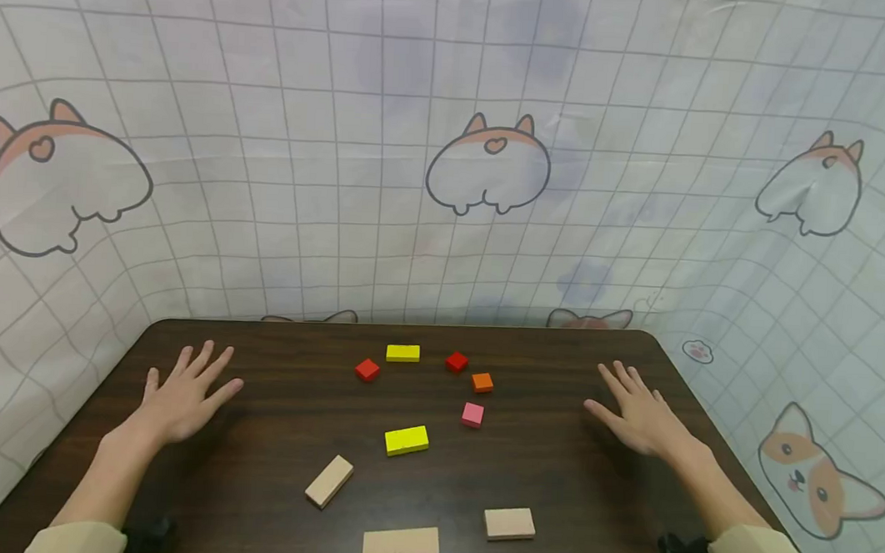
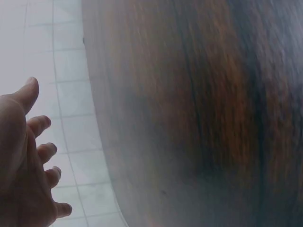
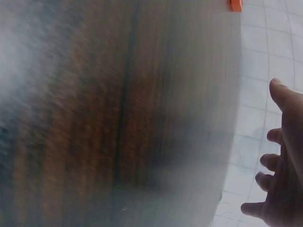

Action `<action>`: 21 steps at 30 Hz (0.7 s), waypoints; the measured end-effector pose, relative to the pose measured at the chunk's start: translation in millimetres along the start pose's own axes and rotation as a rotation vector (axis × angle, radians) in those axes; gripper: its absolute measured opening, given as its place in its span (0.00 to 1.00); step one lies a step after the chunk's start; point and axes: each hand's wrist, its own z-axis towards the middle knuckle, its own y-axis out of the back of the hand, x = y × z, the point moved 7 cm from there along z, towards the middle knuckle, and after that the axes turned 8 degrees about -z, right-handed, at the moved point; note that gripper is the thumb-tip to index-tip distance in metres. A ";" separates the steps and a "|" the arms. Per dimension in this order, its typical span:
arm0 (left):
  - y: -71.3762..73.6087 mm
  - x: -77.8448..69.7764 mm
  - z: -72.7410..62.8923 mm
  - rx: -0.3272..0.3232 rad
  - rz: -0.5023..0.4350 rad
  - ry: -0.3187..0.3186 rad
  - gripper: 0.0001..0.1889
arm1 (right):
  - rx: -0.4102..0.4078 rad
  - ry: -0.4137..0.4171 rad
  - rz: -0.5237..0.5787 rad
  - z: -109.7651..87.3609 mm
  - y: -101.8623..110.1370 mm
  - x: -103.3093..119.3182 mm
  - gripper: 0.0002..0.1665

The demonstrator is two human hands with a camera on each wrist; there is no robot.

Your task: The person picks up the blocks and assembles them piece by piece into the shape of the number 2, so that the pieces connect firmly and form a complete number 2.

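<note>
My left hand (image 1: 183, 399) is held over the left side of the dark wooden table, fingers spread and holding nothing. Over the right side, my right hand (image 1: 640, 414) has its fingers extended, also with nothing in it. Between them lie small blocks: a red block (image 1: 367, 370), another red block (image 1: 456, 362), an orange block (image 1: 483, 383) and a pink block (image 1: 472, 415). A yellow block (image 1: 403, 354) lies at the back and a second yellow block (image 1: 407, 441) nearer. Closer still are three plain wooden blocks: one slanted (image 1: 329, 481), one long (image 1: 401, 547), one short (image 1: 509, 524).
The dark table (image 1: 278, 401) has rounded far corners. A white gridded cloth (image 1: 384, 248) with cartoon dogs hangs behind it and along both sides. Dark wrist devices show beside the cuffs. In the right wrist view an orange block (image 3: 236, 5) sits near the table's edge.
</note>
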 end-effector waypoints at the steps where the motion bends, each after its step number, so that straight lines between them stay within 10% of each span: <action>1: -0.6 -3.4 -0.1 -0.002 -0.003 -0.005 0.41 | -0.007 0.006 0.007 -1.4 -0.1 1.4 0.50; 21: -19.5 -82.0 -6.5 -0.139 -0.126 -0.249 0.32 | -0.228 0.167 0.324 -19.5 -2.5 30.0 0.30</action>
